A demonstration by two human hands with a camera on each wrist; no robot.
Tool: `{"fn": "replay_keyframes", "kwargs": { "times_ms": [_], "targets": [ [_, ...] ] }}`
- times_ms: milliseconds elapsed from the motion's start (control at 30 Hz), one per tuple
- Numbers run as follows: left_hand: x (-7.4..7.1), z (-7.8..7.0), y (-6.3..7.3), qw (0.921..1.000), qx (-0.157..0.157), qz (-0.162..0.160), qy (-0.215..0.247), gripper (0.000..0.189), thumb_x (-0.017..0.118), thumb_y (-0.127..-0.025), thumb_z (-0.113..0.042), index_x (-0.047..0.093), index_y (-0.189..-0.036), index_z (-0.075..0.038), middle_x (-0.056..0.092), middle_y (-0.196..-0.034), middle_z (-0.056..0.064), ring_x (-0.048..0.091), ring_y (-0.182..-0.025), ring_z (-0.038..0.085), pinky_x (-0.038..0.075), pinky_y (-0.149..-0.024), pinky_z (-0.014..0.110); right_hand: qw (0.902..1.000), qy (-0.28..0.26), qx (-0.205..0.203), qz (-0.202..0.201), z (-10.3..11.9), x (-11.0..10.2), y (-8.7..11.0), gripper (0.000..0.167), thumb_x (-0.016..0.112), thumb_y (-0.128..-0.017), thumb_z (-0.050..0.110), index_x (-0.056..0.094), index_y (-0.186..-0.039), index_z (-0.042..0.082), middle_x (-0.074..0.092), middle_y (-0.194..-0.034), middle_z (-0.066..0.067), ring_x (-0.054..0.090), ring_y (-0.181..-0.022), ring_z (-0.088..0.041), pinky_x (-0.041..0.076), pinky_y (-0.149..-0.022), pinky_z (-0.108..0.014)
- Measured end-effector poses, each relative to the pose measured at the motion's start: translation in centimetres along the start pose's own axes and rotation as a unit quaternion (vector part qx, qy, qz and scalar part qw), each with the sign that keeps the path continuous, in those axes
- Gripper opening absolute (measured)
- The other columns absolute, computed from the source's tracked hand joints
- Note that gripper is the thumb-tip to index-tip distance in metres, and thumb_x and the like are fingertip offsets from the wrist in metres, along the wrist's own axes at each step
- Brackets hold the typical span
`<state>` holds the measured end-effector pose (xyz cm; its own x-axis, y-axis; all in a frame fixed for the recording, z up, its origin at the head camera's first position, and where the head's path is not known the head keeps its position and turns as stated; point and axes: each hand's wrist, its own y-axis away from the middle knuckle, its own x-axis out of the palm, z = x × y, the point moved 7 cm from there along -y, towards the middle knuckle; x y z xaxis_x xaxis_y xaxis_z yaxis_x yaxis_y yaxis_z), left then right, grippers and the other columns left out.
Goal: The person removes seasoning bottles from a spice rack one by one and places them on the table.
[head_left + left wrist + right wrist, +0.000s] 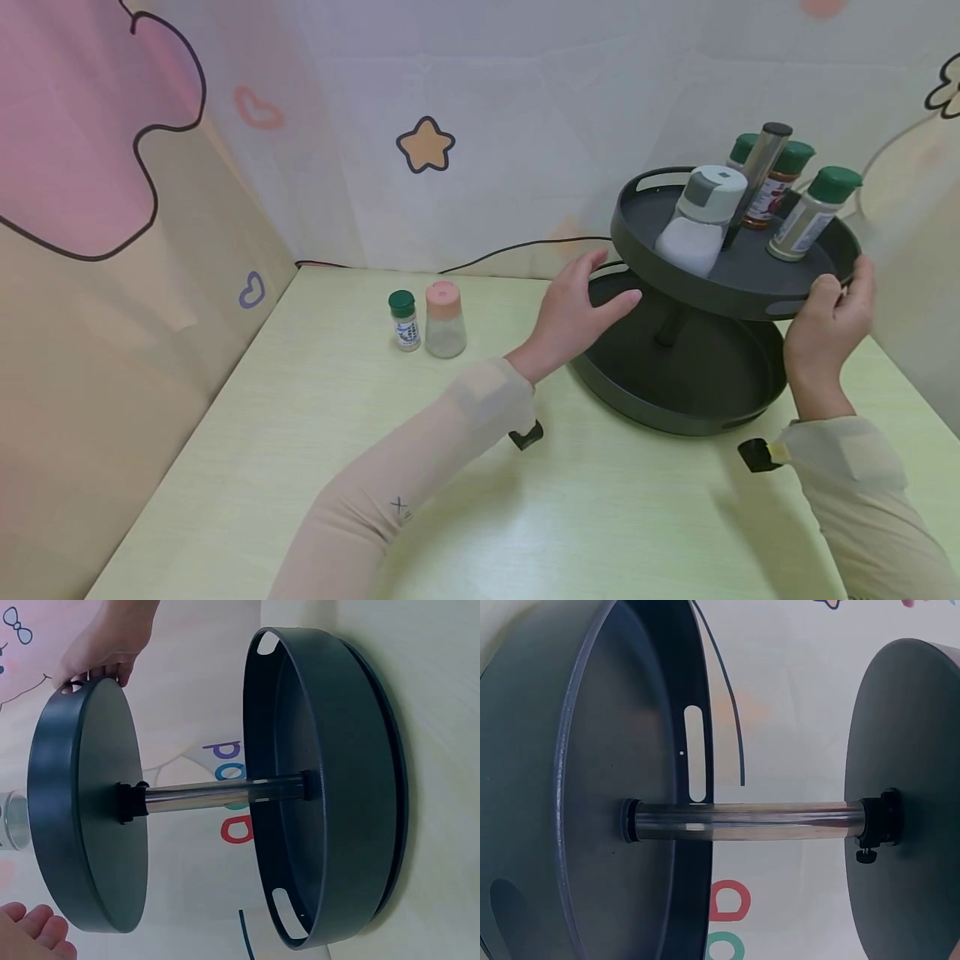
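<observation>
A dark grey two-tier round tray stands at the right of the head view. My right hand (832, 333) grips the rim of its upper tier (750, 300) at the handle slot; in the left wrist view its fingers hook over that edge. My left hand (581, 304) hovers by the left side with fingers spread, and its fingertips look apart from the tray in the left wrist view. On the upper tier are a white-capped shaker (711, 196) and three green-capped spice jars (810, 218) around the pole (761, 162). The lower tier (697, 379) holds nothing.
Left of the tray, a small green-capped jar (405, 323) and a pink-capped glass shaker (445, 325) stand side by side on the pale table (225, 500). A black cord (517, 245) runs along the decorated back wall.
</observation>
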<state>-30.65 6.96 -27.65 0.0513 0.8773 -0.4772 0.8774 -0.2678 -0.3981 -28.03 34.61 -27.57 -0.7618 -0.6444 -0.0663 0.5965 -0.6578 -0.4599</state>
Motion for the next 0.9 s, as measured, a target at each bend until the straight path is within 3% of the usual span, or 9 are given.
{"fn": "replay_keyframes", "kwargs": {
  "times_ms": [433,633,900],
  "targets": [
    [0.7,-1.0,-1.2,0.9994,0.001,0.027,-0.020,0.067,0.058,-0.081,-0.042,0.031,-0.136,-0.014,0.039,-0.137,-0.003,0.037,-0.124,0.008,0.034,-0.100,0.026,1.0000,0.003,0.005,0.005,-0.2,0.0,-0.1,0.048,0.027,-0.088,0.015,0.033,-0.136,0.014,0.035,-0.138,0.001,0.031,-0.121,0.002,0.022,-0.099,-0.008],
    [0.9,-1.8,-1.5,0.9989,0.019,0.027,-0.034,0.067,0.058,-0.081,-0.041,0.032,-0.135,-0.011,0.041,-0.135,0.000,0.039,-0.122,0.010,0.034,-0.098,0.022,1.0000,0.004,0.006,0.006,-0.3,0.0,-0.1,0.048,0.027,-0.088,0.016,0.031,-0.137,0.013,0.032,-0.140,0.002,0.028,-0.124,0.003,0.021,-0.100,-0.007],
    [1.1,-2.4,-2.0,0.9981,0.015,0.031,-0.050,0.069,0.058,-0.081,-0.042,0.031,-0.136,-0.012,0.040,-0.135,-0.001,0.039,-0.122,0.009,0.034,-0.098,0.018,0.9999,0.003,0.009,0.008,-0.3,0.0,-0.1,0.049,0.027,-0.088,0.016,0.029,-0.137,0.013,0.030,-0.141,0.002,0.025,-0.125,0.003,0.019,-0.101,-0.007]
  ]
}}
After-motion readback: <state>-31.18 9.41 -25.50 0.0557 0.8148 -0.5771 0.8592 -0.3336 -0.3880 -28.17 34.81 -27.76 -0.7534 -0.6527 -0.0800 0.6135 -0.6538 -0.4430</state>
